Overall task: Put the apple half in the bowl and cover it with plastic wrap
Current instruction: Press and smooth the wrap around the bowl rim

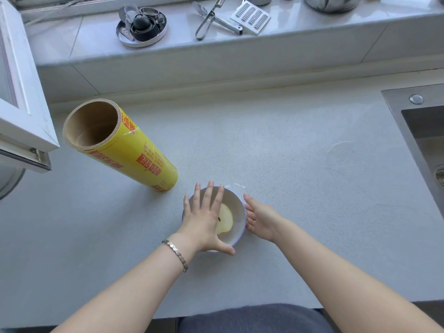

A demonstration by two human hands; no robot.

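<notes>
A white bowl with a blue rim sits on the grey counter near its front edge. An apple half lies inside it, cut face up. Clear plastic wrap stretches over the bowl, with a loose crinkled edge at the far rim. My left hand lies flat on top of the bowl with fingers spread, covering its left part. My right hand presses against the bowl's right side, palm toward it. A tall yellow plastic wrap roll stands upright to the left, behind the bowl.
A steel sink is set into the counter at the right. The raised sill behind holds a round tin of small parts, tongs and a grater. An open white window frame juts in at the left.
</notes>
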